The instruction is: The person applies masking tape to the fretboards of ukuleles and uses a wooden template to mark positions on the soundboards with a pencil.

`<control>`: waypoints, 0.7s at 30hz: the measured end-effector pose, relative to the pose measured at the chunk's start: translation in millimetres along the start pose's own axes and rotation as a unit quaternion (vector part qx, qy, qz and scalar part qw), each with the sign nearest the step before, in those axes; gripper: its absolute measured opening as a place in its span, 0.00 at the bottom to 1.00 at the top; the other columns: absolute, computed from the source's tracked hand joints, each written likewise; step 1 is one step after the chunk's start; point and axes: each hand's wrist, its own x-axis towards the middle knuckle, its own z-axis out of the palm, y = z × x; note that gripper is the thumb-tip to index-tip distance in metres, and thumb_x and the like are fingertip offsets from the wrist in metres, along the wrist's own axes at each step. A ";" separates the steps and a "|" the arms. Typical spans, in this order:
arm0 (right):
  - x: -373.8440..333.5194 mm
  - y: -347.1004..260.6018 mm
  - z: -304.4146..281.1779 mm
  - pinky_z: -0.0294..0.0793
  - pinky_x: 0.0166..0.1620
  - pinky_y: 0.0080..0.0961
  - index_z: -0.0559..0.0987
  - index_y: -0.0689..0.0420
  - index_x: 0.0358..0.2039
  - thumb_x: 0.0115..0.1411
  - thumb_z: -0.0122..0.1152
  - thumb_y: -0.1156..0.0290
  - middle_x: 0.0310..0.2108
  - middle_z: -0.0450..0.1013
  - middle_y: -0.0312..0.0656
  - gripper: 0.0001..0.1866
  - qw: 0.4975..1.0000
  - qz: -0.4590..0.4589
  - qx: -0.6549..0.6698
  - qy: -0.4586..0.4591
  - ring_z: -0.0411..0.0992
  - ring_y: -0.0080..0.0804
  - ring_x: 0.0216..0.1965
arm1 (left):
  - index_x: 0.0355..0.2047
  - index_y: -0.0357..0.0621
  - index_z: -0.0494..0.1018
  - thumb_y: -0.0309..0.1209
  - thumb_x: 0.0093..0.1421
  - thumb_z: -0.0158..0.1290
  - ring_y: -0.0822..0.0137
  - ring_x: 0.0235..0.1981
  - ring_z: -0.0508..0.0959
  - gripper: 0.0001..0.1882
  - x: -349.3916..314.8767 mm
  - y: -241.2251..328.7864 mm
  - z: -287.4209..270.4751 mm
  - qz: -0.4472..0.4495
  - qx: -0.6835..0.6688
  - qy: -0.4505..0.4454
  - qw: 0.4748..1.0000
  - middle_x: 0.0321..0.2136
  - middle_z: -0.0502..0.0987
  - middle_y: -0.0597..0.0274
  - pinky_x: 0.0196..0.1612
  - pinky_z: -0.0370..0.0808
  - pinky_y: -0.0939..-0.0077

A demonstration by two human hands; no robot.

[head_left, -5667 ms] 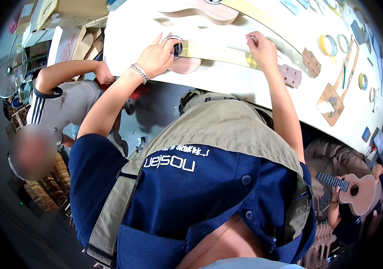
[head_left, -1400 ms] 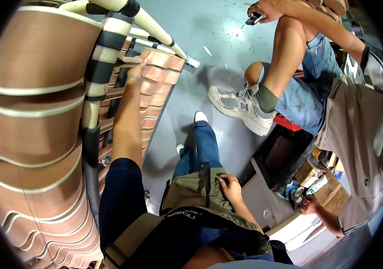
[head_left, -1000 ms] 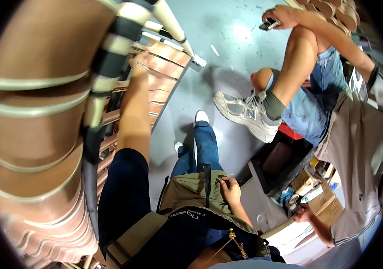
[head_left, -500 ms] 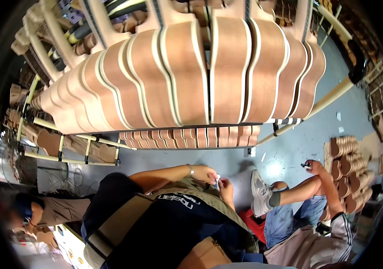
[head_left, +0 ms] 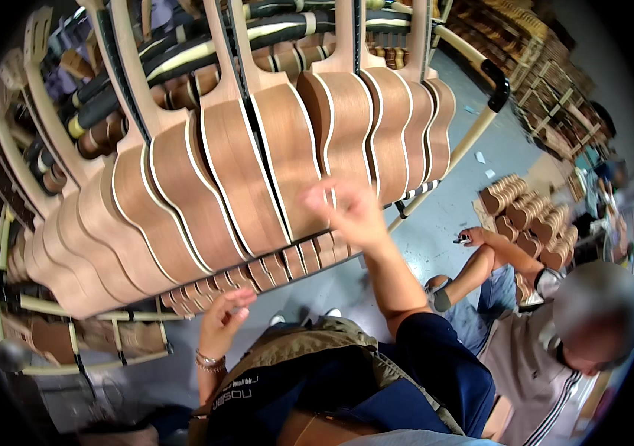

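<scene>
Bare-wood, cream-edged guitar bodies (head_left: 257, 171) hang racked in a row. My right hand (head_left: 350, 212), blurred, reaches them, grip unclear; my left hand (head_left: 226, 316) hovers below, loosely curled and holding nothing.

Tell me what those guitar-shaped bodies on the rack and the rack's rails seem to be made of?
The guitar bodies look like bare, unvarnished wood: matte reddish-brown grain, with pale edge binding, perhaps plastic or light wood. The rack rail seems a cream-coloured tube, possibly padded, with a black end cap; its core material cannot be told.
</scene>
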 end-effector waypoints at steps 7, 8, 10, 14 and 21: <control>216.0 33.8 -73.1 0.61 0.57 0.38 0.67 0.69 0.49 0.44 0.67 0.47 0.44 0.72 0.58 0.41 0.801 0.126 -0.475 0.342 0.69 0.54 0.49 | 0.50 0.39 0.68 0.24 0.59 0.52 0.71 0.49 0.74 0.18 14.9 -10.8 -46.6 -0.018 -0.038 -0.204 0.978 0.46 0.75 0.59 0.46 0.72 0.80; 228.3 46.9 -86.0 0.66 0.52 0.38 0.71 0.68 0.45 0.41 0.68 0.46 0.41 0.73 0.58 0.40 0.806 0.185 -0.463 0.320 0.71 0.53 0.47 | 0.51 0.39 0.68 0.24 0.59 0.52 0.69 0.50 0.73 0.18 18.5 -15.1 -50.6 -0.030 -0.040 -0.247 0.968 0.47 0.74 0.59 0.48 0.73 0.78; 235.7 56.4 -87.5 0.71 0.47 0.36 0.75 0.66 0.40 0.37 0.69 0.46 0.38 0.75 0.57 0.38 0.818 0.215 -0.440 0.303 0.74 0.51 0.43 | 0.49 0.39 0.69 0.24 0.59 0.53 0.68 0.49 0.74 0.17 16.2 -12.5 -62.5 -0.042 -0.002 -0.262 0.964 0.45 0.75 0.58 0.50 0.73 0.75; 213.5 42.5 -90.3 0.73 0.43 0.34 0.78 0.62 0.36 0.34 0.69 0.47 0.34 0.77 0.53 0.34 0.809 0.144 -0.469 0.324 0.76 0.48 0.39 | 0.48 0.37 0.70 0.24 0.58 0.54 0.67 0.49 0.74 0.17 16.0 -11.4 -79.3 -0.017 0.024 -0.294 0.955 0.45 0.74 0.56 0.51 0.73 0.73; 88.7 -49.0 -81.0 0.72 0.32 0.22 0.76 0.64 0.30 0.41 0.68 0.71 0.25 0.75 0.39 0.16 0.895 -0.051 -0.213 0.388 0.73 0.23 0.28 | 0.49 0.34 0.67 0.24 0.60 0.52 0.66 0.52 0.72 0.17 25.8 -24.5 -82.7 -0.072 -0.085 -0.314 0.943 0.48 0.73 0.55 0.52 0.70 0.74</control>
